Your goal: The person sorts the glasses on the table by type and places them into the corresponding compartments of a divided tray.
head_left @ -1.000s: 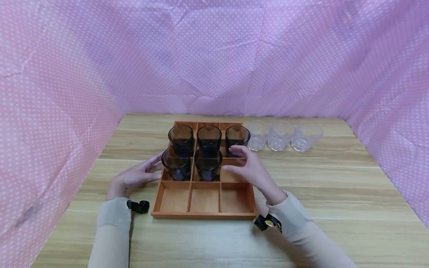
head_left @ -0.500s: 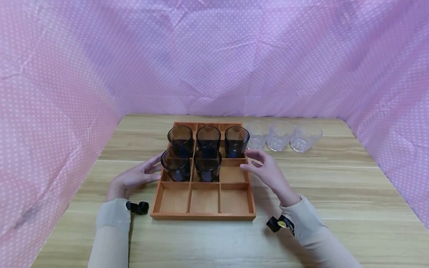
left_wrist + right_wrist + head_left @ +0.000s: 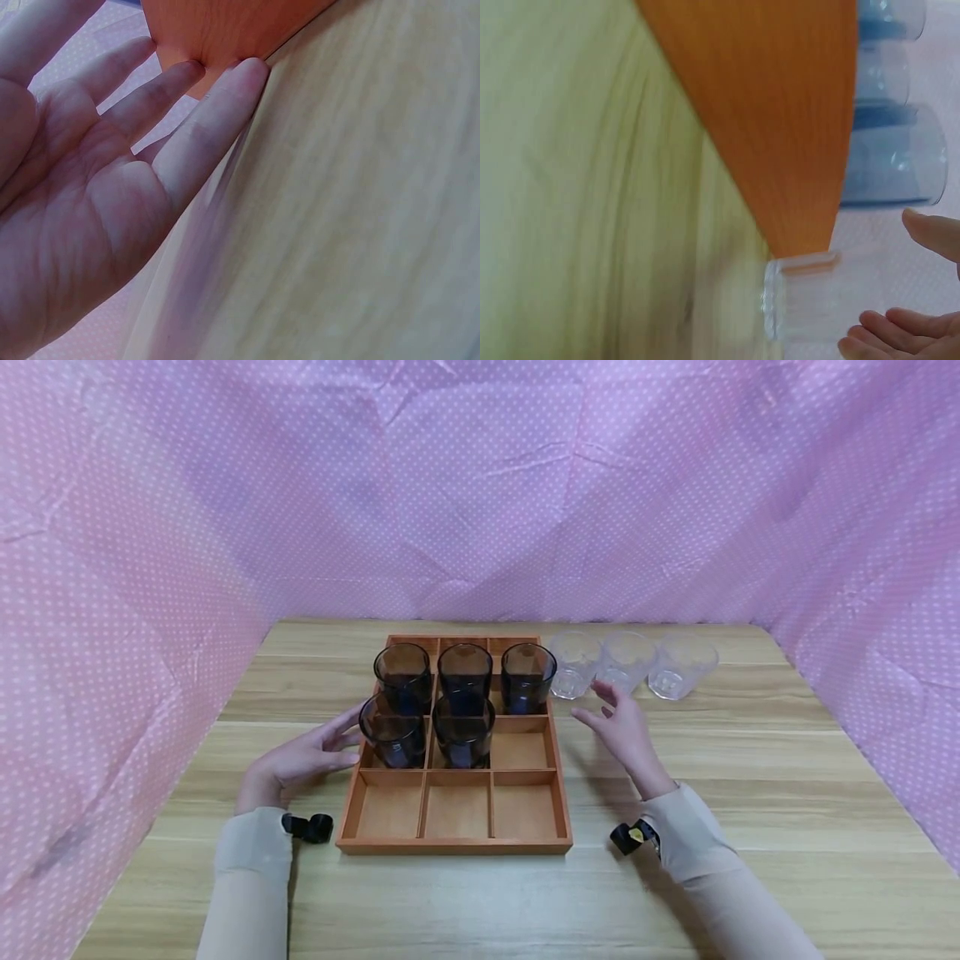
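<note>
A wooden tray [image 3: 457,846] divided into compartments lies on the table, with several dark tinted glasses [image 3: 466,745] upright in its middle rows. My left hand [image 3: 302,757] lies along the tray's left side; in the left wrist view, its fingertips [image 3: 247,73] touch the wooden wall. Beyond the tray's right side, my right hand [image 3: 624,733] is above the table with thumb and fingers apart, holding nothing. Just past it stand three colourless glasses [image 3: 573,670] in a row. The right wrist view has one colourless glass [image 3: 810,296] close to the fingers; contact cannot be made out.
The wood-grain table [image 3: 757,760] extends to the right of the tray and in front of it. Pink dotted cloth [image 3: 480,510] hangs behind the table and at both sides. Each wrist carries a small black camera [image 3: 318,828].
My right hand has moved right, off the tray and away from the rear-right tinted glass, then farther toward the colourless glasses. The left hand has stayed at the tray's side.
</note>
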`<state>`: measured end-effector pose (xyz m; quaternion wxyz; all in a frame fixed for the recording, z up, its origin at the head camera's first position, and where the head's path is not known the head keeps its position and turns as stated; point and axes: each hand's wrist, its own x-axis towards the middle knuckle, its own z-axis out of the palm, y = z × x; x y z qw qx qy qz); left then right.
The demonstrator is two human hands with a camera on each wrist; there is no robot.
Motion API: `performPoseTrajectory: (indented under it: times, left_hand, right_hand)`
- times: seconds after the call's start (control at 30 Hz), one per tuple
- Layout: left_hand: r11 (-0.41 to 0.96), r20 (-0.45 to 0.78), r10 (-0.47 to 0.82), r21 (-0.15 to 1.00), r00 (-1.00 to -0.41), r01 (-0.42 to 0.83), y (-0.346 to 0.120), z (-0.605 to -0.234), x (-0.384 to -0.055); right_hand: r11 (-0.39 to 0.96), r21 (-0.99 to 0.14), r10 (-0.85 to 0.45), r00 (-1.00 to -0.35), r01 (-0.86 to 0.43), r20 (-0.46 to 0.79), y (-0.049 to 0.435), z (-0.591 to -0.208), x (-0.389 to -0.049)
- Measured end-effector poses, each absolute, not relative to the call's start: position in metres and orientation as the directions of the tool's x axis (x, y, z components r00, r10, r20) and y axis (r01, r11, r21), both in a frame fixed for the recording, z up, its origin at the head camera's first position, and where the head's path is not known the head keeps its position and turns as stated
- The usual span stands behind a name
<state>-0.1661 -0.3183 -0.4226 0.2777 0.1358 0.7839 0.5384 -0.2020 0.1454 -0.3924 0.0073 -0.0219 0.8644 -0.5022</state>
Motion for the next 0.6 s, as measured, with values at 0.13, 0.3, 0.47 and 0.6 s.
performPoseTrajectory:
  times: [0.13, 0.3, 0.47, 0.6]
  left_hand:
    - [0.366, -0.286, 0.515, 0.926, -0.808, -0.095, -0.319, -0.423, -0.166]
    - [0.332, -0.274, 0.522, 0.938, -0.808, -0.103, -0.318, -0.423, -0.167]
    - [0.311, -0.267, 0.532, 0.944, -0.803, -0.108, -0.318, -0.423, -0.167]
    - [0.313, -0.264, 0.541, 0.944, -0.799, -0.1, -0.318, -0.423, -0.167]
  right_hand:
    - [0.502, -0.864, -0.013, -0.999, -0.042, 0.041, 0.149, -0.395, -0.21]
    - [0.502, -0.864, 0.015, -0.999, -0.03, 0.044, 0.151, -0.394, -0.218]
    - [0.511, -0.859, 0.036, -0.999, -0.013, 0.037, 0.151, -0.395, -0.224]
    - [0.505, -0.863, 0.051, -0.998, -0.005, 0.035, 0.151, -0.396, -0.228]
